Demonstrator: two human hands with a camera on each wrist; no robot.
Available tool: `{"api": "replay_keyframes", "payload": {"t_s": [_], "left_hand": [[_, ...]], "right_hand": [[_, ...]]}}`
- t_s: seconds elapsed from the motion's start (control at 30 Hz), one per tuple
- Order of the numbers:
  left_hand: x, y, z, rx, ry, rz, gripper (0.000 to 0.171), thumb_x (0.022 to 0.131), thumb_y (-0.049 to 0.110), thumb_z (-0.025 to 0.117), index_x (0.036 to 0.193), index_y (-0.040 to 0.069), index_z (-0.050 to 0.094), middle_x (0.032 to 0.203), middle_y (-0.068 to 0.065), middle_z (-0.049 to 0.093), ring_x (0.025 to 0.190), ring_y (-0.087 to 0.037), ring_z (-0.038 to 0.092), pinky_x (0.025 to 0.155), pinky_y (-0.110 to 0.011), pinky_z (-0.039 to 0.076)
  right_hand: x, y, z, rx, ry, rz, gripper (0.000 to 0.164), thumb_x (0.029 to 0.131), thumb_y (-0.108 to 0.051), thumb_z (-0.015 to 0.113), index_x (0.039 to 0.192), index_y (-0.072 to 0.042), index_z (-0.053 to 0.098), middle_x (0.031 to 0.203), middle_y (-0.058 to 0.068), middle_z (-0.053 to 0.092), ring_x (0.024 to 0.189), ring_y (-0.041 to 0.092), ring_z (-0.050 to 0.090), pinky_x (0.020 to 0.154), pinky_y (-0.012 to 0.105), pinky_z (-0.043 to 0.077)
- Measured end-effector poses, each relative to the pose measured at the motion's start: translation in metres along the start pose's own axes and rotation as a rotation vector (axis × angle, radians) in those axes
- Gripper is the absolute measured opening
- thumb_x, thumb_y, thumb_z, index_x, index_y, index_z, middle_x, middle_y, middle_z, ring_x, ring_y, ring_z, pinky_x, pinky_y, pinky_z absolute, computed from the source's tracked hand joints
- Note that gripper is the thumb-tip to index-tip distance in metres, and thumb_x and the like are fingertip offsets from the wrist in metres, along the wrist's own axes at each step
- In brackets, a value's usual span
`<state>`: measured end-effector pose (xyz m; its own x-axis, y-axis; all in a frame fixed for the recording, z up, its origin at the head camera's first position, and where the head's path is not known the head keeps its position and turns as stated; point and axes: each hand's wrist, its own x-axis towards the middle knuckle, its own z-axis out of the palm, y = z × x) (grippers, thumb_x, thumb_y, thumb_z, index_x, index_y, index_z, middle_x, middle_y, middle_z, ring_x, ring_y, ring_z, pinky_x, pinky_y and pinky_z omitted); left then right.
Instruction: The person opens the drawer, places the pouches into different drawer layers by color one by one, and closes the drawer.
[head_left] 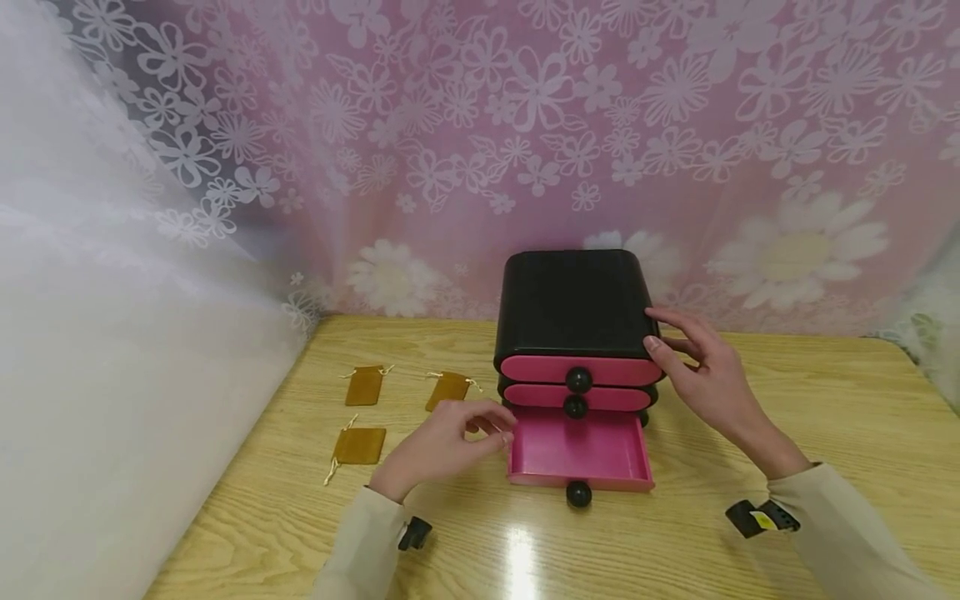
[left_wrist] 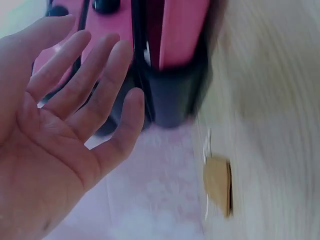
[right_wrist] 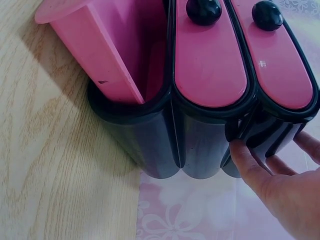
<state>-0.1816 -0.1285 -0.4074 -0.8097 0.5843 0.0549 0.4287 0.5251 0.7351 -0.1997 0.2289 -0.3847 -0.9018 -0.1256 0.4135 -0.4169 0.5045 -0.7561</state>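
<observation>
The box [head_left: 573,300] stands near the back of the counter [head_left: 262,533], in front of a flowery curtain [head_left: 540,125]. It is black and shiny, with a flat top and soft, round corners. Its front has three pink drawers, one over the other. The top drawer [head_left: 532,369] and the middle drawer [head_left: 536,396] are pushed in, and their fronts are long with round ends. The bottom drawer [head_left: 607,454] sticks far out, so its smooth, bright pink floor shows. One side of it has a small dark mark, seen from the right wrist. Each drawer has a fat, round black knob [head_left: 579,494] in the middle. The right hand [head_left: 708,375] has its fingers spread, and its tips touch the right side of the box near the top. The left hand [head_left: 450,446] is by the left edge of the bottom drawer, its fingers a bit bent and spread apart; I cannot tell if it touches the drawer. The counter is yellow-brown wood with wavy lines, and a white shine [head_left: 520,558] glows near the front. Three little brown bags [head_left: 360,446] with pale strings lie on it, left of the box, and one is partly behind the left hand. The curtain is pink and purple with white flowers, some just outlines and some big daisies. A pale white sheet [head_left: 135,333] hangs along the left side.
</observation>
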Motion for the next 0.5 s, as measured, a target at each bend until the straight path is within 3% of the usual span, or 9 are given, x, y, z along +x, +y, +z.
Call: {"api": "replay_keyframes", "payload": {"t_s": [0.13,0.23,0.33,0.5], "left_hand": [[-0.003,-0.014,-0.013,0.037,0.105,-0.043,0.021,0.099,0.028,0.067,0.117,0.02,0.073,0.11,0.01,0.075,0.098,-0.007,0.07,0.091,-0.037,0.058],[-0.004,-0.026,-0.023,0.071,0.192,-0.094,0.02,0.1,0.026,0.067,0.117,0.019,0.073,0.114,0.003,0.075,0.1,-0.013,0.072,0.091,-0.04,0.059],[-0.005,-0.039,-0.03,0.125,0.274,-0.171,0.025,0.099,0.025,0.068,0.122,0.016,0.072,0.122,-0.002,0.074,0.105,-0.022,0.072,0.093,-0.046,0.058],[-0.004,-0.054,-0.038,0.191,0.333,-0.315,0.037,0.099,0.03,0.068,0.132,0.015,0.067,0.134,-0.009,0.068,0.114,-0.032,0.068,0.095,-0.052,0.056]], "right_hand": [[-0.001,0.0,0.0,-0.014,-0.006,0.013,0.048,0.104,-0.02,0.059,0.151,-0.023,0.051,0.154,0.013,0.046,0.115,-0.016,0.053,0.078,0.008,0.051],[-0.001,-0.001,-0.001,-0.019,-0.016,0.027,0.049,0.104,-0.021,0.059,0.152,-0.024,0.05,0.155,0.013,0.045,0.125,0.013,0.064,0.078,0.008,0.051],[-0.001,-0.002,-0.001,-0.014,-0.03,0.037,0.051,0.103,-0.021,0.06,0.153,-0.024,0.048,0.157,0.014,0.042,0.128,0.045,0.059,0.079,0.007,0.05],[0.0,-0.002,-0.001,-0.013,-0.052,0.049,0.055,0.102,-0.023,0.063,0.155,-0.026,0.047,0.158,0.014,0.04,0.129,0.051,0.056,0.083,0.004,0.046]]}}
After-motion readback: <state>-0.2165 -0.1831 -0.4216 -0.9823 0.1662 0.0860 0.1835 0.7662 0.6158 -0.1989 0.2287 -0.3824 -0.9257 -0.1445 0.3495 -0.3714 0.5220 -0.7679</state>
